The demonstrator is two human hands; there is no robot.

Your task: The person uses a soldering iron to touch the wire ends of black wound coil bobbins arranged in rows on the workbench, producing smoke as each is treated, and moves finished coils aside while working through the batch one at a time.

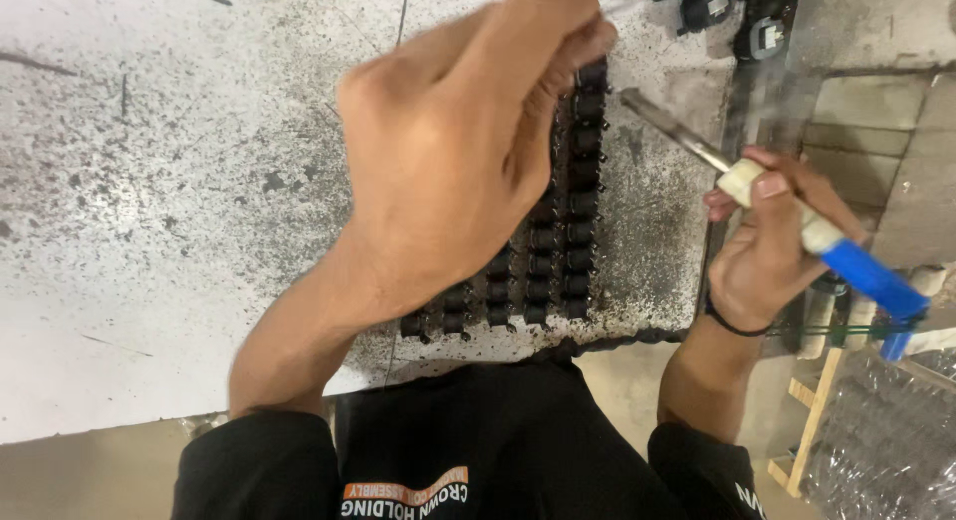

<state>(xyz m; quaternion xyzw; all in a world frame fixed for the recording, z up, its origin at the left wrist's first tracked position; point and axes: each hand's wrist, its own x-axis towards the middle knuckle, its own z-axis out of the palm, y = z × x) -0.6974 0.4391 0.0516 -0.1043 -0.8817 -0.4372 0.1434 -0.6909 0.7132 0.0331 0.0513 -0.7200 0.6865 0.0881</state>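
A soldering iron (797,221) is gripped pen-style in the right hand (762,246); best held by its blue handle, away from the metal tip. The left hand (458,141), fingers pinched, presses on small black parts (558,251) ranked on the worktable (149,181): light, rigid, easily scattered.

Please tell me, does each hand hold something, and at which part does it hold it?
The right hand holds a soldering iron by the white part of its handle. The left hand is over the black parts; a hold cannot be told.
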